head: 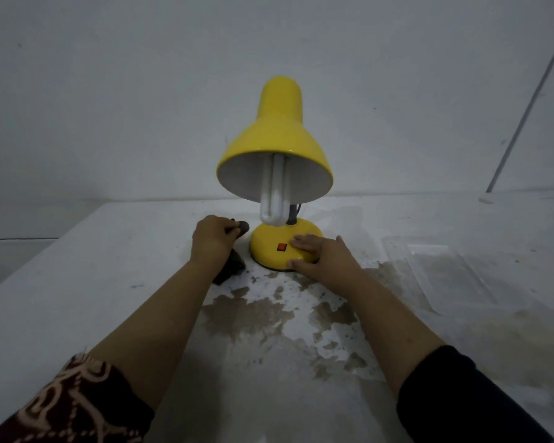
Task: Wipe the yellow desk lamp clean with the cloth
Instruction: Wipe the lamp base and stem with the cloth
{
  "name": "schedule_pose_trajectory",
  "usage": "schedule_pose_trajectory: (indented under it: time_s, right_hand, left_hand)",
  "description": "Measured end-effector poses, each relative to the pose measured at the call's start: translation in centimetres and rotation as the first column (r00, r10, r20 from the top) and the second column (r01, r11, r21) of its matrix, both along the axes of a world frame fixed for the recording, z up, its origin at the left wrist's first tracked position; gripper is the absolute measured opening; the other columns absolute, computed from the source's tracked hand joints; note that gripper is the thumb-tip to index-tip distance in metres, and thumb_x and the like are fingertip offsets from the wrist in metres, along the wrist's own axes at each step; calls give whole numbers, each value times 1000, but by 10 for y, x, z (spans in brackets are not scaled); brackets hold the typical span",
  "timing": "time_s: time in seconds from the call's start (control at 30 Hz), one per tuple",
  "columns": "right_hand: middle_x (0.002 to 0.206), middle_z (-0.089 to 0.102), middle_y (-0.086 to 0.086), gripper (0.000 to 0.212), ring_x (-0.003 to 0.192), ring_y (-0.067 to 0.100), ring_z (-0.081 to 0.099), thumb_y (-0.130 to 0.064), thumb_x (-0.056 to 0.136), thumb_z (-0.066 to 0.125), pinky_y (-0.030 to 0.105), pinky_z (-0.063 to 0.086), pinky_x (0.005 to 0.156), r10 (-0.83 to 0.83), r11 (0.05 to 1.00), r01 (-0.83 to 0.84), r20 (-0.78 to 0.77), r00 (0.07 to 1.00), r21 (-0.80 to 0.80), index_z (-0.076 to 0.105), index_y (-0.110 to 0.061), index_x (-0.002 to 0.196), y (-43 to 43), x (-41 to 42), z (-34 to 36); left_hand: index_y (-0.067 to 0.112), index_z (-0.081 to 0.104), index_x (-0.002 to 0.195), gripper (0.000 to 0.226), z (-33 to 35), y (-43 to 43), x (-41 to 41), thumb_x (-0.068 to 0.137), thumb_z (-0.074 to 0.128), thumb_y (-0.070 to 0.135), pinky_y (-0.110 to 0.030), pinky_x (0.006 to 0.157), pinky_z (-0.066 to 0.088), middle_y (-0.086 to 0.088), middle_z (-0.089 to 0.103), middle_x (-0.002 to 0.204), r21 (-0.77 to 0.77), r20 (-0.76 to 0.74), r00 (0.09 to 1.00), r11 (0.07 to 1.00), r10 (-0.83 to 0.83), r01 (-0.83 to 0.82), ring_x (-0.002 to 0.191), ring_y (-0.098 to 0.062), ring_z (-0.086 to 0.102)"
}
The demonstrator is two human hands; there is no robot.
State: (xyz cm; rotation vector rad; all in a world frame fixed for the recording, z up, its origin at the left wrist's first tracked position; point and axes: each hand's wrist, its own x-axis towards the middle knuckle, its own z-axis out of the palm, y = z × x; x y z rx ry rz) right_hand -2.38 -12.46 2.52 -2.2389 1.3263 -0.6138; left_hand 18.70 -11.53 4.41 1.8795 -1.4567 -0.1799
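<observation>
**Lamp braced, cloth ready at the base**

While our right hand (325,254) lay open and flat on the base (277,239) of the yellow desk lamp (277,139), fingers spread beside the red switch (281,247), our left hand (212,239) was closed around a dark cloth (234,266), which trailed onto the table (77,282) just left of the base. Both forearms reached straight forward. We judged the wiping about to begin at the base: the next move called for bringing the cloth against the yellow surface while the right hand steadied the lamp. A clear plastic tray (442,273) sat to the right.
</observation>
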Motion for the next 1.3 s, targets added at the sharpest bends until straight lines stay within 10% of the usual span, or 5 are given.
schedule_pose_trajectory:
  time_s: [0.17, 0.33, 0.73, 1.03, 1.3]
  right_hand:
    - [150, 33, 12, 72, 135, 30, 35, -54, 87, 54, 42, 32, 111, -183, 977, 161, -169, 968, -137, 38, -6, 139, 3, 38, -3]
    - [160, -1, 19, 109, 148, 35, 0, -71, 81, 44, 47, 4, 122, -294, 956, 290, -243, 924, -52, 0, 1, 149, -1, 63, -6]
    - [159, 17, 11, 95, 147, 28, 13, -70, 82, 43, 49, 0, 121, -195, 972, 128, -372, 908, -197, 16, -8, 149, -8, 40, -4]
    - [162, -5, -5, 89, 149, 18, -10, -73, 81, 38, 63, -16, 113, -27, 998, -3, -478, 878, -62, 0, -32, 151, -18, -7, 7]
    - [162, -5, -10, 85, 148, 21, -15, -71, 81, 41, 63, -15, 113, -17, 999, 4, -415, 909, -32, 3, -37, 149, -20, -14, 5]
  left_hand:
    - [7, 66, 113, 28, -21, 23, 6, 89, 58, 19, -21, 84, 40, -18, 66, 112, -150, -114, 993, 988, 19, -37, 103, -30, 61]
    - [3, 65, 113, 27, -30, 31, 4, 88, 58, 10, -13, 84, 33, -20, 62, 112, -272, -177, 984, 959, 35, -83, 103, -31, 59]
    - [3, 63, 116, 28, -32, 30, 6, 89, 56, 10, -22, 88, 38, -20, 61, 113, -312, -147, 989, 949, -13, -34, 104, -31, 58]
    - [5, 64, 114, 27, -34, 30, 7, 88, 58, 11, -16, 87, 38, -17, 61, 112, -333, -168, 984, 943, -58, -2, 101, -23, 57]
    - [11, 72, 99, 21, -18, 38, -8, 79, 68, 8, 0, 82, 39, -4, 61, 100, -287, 47, 882, 840, -468, 461, 93, -7, 55]
